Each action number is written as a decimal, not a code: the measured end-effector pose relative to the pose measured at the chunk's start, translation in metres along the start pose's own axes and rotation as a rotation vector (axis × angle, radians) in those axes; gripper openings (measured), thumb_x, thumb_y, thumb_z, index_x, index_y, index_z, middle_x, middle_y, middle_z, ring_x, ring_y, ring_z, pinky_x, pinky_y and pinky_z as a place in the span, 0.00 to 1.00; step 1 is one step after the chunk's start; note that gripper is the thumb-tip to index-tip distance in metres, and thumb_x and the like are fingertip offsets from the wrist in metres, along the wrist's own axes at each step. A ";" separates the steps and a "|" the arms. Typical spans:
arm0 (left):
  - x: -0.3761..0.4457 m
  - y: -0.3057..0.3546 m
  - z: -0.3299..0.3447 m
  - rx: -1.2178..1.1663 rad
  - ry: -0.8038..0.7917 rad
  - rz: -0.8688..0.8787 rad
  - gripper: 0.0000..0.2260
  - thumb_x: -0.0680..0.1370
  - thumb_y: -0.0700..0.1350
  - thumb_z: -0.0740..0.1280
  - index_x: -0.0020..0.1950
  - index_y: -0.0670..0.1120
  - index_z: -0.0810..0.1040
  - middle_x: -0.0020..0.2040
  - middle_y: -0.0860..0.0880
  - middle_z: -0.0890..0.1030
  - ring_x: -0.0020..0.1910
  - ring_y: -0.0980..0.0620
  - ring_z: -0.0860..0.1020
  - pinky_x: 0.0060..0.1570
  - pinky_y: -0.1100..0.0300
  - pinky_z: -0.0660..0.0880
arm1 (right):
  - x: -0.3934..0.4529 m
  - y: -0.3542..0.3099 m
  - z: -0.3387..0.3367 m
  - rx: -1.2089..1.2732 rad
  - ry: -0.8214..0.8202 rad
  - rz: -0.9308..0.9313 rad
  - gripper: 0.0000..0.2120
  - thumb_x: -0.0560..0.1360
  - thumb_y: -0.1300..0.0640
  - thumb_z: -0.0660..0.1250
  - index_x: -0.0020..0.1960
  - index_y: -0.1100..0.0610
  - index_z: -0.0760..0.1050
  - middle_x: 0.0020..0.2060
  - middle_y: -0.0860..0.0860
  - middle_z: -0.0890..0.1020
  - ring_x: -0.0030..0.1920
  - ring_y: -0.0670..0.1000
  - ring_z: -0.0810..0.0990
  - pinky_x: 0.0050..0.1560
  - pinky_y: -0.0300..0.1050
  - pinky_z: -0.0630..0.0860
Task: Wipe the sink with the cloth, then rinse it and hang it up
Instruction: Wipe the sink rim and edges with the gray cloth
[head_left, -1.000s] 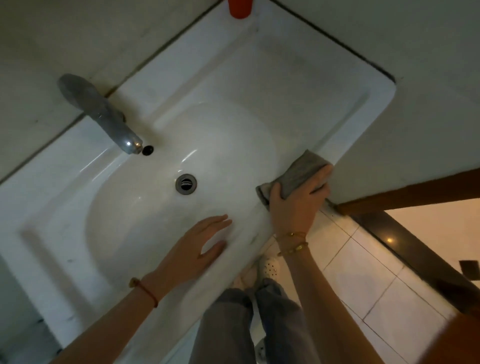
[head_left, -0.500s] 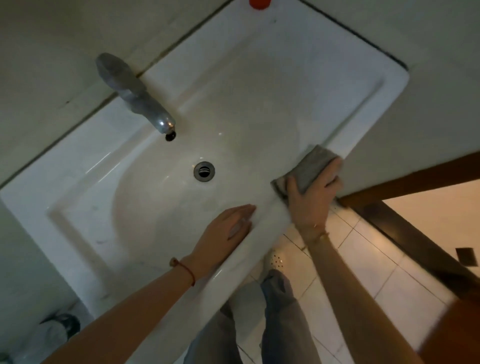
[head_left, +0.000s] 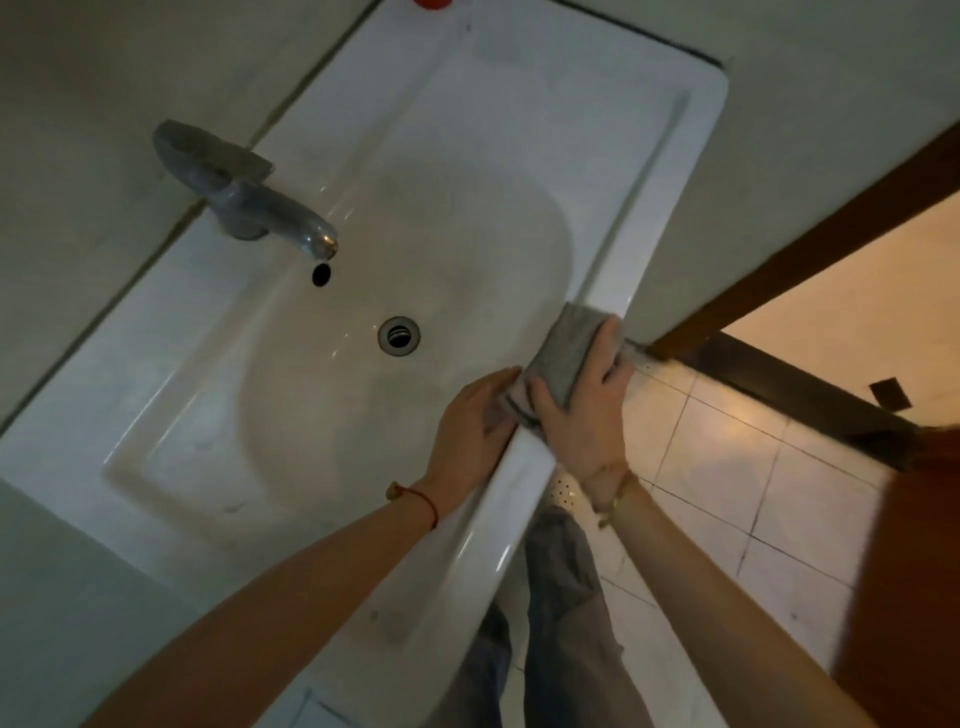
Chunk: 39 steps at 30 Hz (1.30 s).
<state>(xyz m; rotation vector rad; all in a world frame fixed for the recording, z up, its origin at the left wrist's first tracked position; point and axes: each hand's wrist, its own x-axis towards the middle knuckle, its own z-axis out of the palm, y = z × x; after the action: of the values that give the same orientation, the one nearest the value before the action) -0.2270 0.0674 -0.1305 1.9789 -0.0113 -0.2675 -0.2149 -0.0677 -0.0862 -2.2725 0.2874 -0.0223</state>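
A white rectangular sink (head_left: 519, 104) fills the head view, with an oval basin and a metal drain (head_left: 399, 335) in its middle. A folded grey cloth (head_left: 566, 348) lies on the sink's front rim at the right. My right hand (head_left: 582, 410) grips the cloth, fingers curled over its far edge and thumb on its near side. My left hand (head_left: 475, 421) lies flat on the rim right beside it, fingertips touching the cloth's near end.
A metal tap (head_left: 244, 202) stands at the sink's back left, above an overflow hole (head_left: 321, 274). A red object (head_left: 432, 3) sits at the top edge. A brown door frame (head_left: 810, 244) and tiled floor (head_left: 727, 467) lie to the right. My legs show below the sink.
My left hand has slid right along the rim until it meets the cloth. My right hand stays on the cloth at the same place on the rim. The view has shifted.
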 end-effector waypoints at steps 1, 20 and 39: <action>0.000 0.003 0.000 -0.006 0.000 -0.007 0.20 0.80 0.55 0.63 0.68 0.47 0.75 0.64 0.49 0.80 0.62 0.53 0.78 0.66 0.54 0.74 | 0.021 0.001 -0.004 -0.010 0.019 0.014 0.47 0.75 0.51 0.69 0.78 0.59 0.39 0.67 0.63 0.58 0.64 0.57 0.65 0.65 0.42 0.62; -0.002 0.009 -0.001 -0.052 0.009 -0.069 0.17 0.81 0.50 0.65 0.69 0.48 0.75 0.66 0.51 0.79 0.65 0.54 0.76 0.69 0.53 0.72 | 0.051 -0.001 -0.001 0.002 0.129 0.119 0.46 0.74 0.51 0.69 0.78 0.60 0.41 0.65 0.62 0.63 0.60 0.56 0.67 0.63 0.44 0.65; -0.001 0.005 -0.002 -0.027 0.000 -0.060 0.20 0.79 0.54 0.65 0.69 0.49 0.75 0.64 0.50 0.79 0.63 0.53 0.77 0.66 0.50 0.74 | 0.011 -0.001 0.006 0.105 0.071 0.155 0.48 0.75 0.51 0.69 0.78 0.54 0.37 0.68 0.55 0.61 0.60 0.45 0.62 0.63 0.39 0.62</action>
<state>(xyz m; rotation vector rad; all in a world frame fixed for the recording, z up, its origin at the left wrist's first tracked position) -0.2271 0.0671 -0.1250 1.9541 0.0519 -0.3057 -0.2033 -0.0650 -0.0902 -2.1425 0.4880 -0.0373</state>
